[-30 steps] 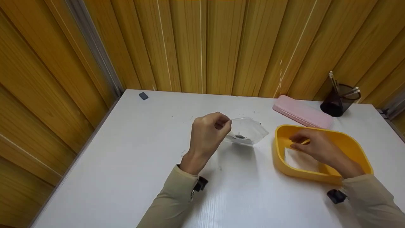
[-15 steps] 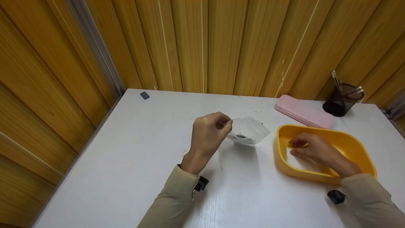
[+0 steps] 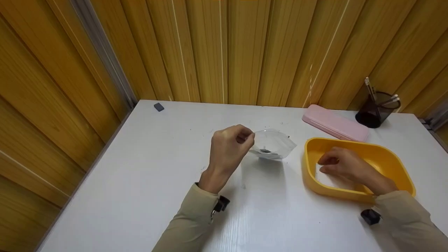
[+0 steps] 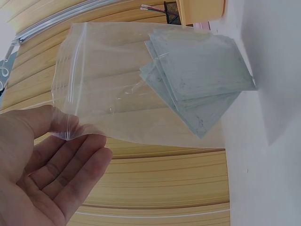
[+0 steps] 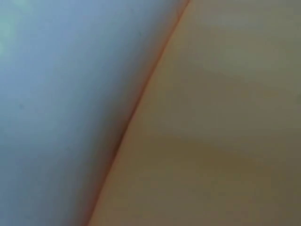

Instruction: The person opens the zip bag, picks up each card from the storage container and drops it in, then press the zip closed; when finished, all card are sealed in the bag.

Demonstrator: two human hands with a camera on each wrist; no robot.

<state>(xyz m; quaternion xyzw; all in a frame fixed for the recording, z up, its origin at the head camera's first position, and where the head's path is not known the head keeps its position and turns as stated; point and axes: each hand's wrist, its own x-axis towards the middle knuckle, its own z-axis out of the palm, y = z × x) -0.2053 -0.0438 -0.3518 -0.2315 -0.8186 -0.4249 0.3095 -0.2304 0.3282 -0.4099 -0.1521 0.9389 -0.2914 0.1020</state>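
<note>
In the head view, my left hand [image 3: 229, 150] pinches a clear zip bag [image 3: 274, 141] by its top edge, near the middle of the table. Inside the bag, as the left wrist view shows, lie several thin grey-white square sheets [image 4: 202, 66], fanned at the bottom. The bag's bottom end is close to the white tabletop. My right hand [image 3: 350, 168] is lowered into a yellow bin [image 3: 313, 187], its thumb and fingers bent at the edge of a white flat square [image 3: 330, 178]. Whether they grip it I cannot tell. Only the bin's blurred wall [image 5: 211, 117] fills much of the right wrist view.
Behind the bin lies a pink case [image 3: 336, 122]. A black mesh pen holder [image 3: 372, 113] with pencils stands at the back right. A small dark block [image 3: 159, 106] sits at the back left corner. Wood-patterned panels [image 3: 241, 52] rise behind the table.
My right hand has dropped slightly deeper into the bin, down to the white square's edge. The left hand and the bag have stayed nearly still.
</note>
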